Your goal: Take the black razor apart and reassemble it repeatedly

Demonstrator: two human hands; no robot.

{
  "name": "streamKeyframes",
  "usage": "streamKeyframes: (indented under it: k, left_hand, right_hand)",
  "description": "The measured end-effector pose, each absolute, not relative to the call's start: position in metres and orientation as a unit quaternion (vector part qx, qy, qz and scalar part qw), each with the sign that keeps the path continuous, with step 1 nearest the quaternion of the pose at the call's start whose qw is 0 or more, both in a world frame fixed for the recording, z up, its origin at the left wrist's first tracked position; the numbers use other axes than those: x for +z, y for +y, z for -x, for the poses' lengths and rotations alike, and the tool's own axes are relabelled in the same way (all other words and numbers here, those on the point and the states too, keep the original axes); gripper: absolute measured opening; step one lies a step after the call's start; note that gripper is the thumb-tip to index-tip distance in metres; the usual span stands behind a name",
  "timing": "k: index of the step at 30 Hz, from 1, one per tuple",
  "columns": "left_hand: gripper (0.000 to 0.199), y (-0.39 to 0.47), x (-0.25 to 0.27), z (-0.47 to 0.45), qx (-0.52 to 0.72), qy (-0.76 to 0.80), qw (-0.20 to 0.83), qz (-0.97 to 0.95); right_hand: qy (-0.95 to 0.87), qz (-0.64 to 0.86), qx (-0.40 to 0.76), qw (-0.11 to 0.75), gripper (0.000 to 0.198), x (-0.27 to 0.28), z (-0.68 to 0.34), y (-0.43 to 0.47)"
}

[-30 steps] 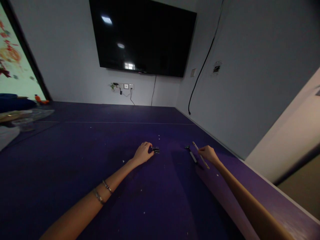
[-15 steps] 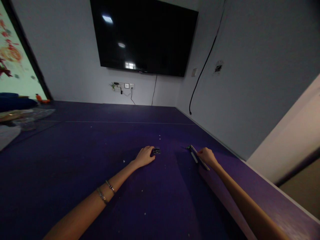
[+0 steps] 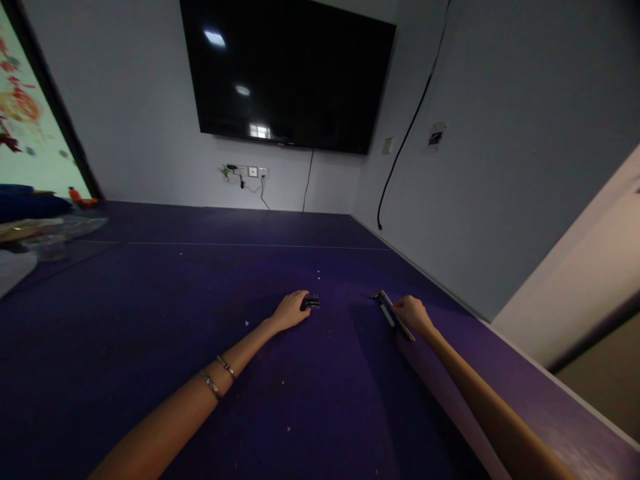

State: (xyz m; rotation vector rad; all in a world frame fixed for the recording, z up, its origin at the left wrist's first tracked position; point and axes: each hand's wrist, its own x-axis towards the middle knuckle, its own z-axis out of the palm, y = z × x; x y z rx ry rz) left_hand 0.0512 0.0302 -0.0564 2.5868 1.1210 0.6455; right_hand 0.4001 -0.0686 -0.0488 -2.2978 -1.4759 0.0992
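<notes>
Sm. dark item (image 3: 313, 302), too tiny for detail, sits on purple table (image 3: 150, 320) right at L fingers (image 3: 301, 294). Razor-like tool (image 3: 388, 316), grey handle, dark head at far end, lies diag. to the R. Thin pale stick (image 3: 408, 332), pinched in R fingers (image 3: 401, 305), slants approx. parallel alongside; contact w/ tool unclear.
</notes>
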Motion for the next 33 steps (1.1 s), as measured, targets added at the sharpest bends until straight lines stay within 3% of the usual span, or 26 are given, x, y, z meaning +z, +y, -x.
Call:
streamKeyframes:
  k: [9,13,17,21,27,33]
  left_hand:
    - [0.038,0.030,-0.056,-0.051,0.268,0.375,0.154,-0.874]
    - [0.039,0.018,-0.047,-0.056,0.290,0.364,0.178,-0.867]
    - [0.043,-0.005,-0.032,-0.068,0.289,0.317,0.183,-0.885]
    - [0.046,-0.027,-0.020,-0.079,0.279,0.266,0.175,-0.906]
    - [0.044,-0.040,-0.021,-0.084,0.283,0.239,0.152,-0.916]
    - [0.054,-0.035,-0.031,-0.078,0.270,0.257,0.154,-0.915]
  right_hand:
    - [-0.540,0.821,0.011,0.187,0.031,-0.033,-0.387,-0.079]
    - [-0.589,0.773,-0.035,0.232,0.027,-0.012,-0.358,-0.085]
    - [-0.702,0.636,0.091,0.308,0.044,0.001,-0.319,-0.085]
    - [-0.758,0.547,0.177,0.308,0.068,0.003,-0.292,-0.086]
    - [-0.801,0.527,0.128,0.255,0.047,0.003,-0.280,-0.089]
    - [-0.784,0.561,0.117,0.238,0.051,0.001,-0.307,-0.088]
